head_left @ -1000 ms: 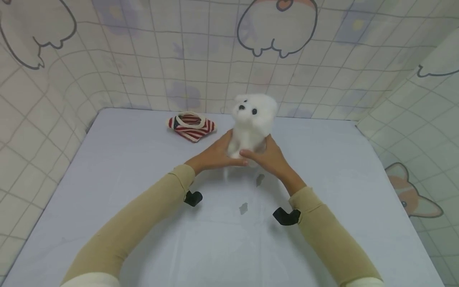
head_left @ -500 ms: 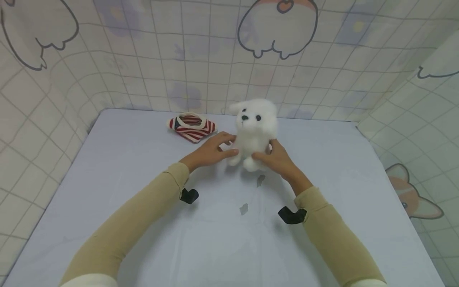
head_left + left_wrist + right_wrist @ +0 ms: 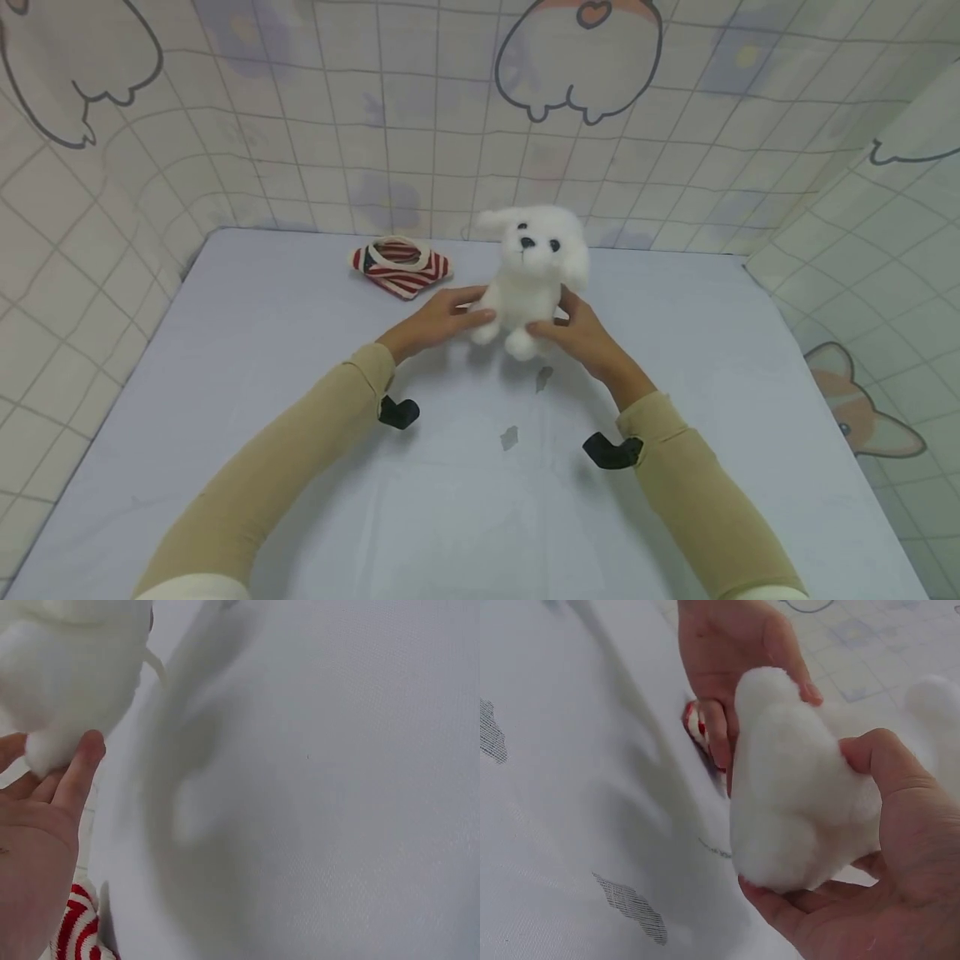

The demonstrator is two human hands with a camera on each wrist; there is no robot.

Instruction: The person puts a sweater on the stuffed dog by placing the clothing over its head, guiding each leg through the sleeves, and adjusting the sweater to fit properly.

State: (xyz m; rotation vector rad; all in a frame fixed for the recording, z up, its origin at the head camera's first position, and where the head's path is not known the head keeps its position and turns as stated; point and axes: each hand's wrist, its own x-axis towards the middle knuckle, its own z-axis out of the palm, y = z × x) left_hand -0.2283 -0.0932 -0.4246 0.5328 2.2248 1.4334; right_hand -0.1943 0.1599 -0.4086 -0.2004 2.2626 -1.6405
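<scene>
A white plush dog (image 3: 534,271) with black eyes and nose faces the head camera, held upright between both hands just above the table. My left hand (image 3: 435,321) holds its side and leg, thumb in front and fingers behind. On the opposite side, my right hand (image 3: 588,337) grips the lower body. From the right wrist, fingers show beneath the plush dog (image 3: 780,787) and the thumb on top. One ear sticks out sideways in the head view. Left of the dog lies a small red-and-white striped knit garment (image 3: 410,282), with a round white-edged neck opening.
The table (image 3: 300,292) has a pale cover, with grey patches (image 3: 510,437) in front of the dog. A tile-patterned cloth (image 3: 420,150) with cartoon animals rises behind and at the sides. Black mounts (image 3: 613,451) protrude at both wrists.
The plush dog has turned to face more toward the head camera and sits slightly lower. My left hand loosened around it, then closed back on its side. The striped garment has stayed put.
</scene>
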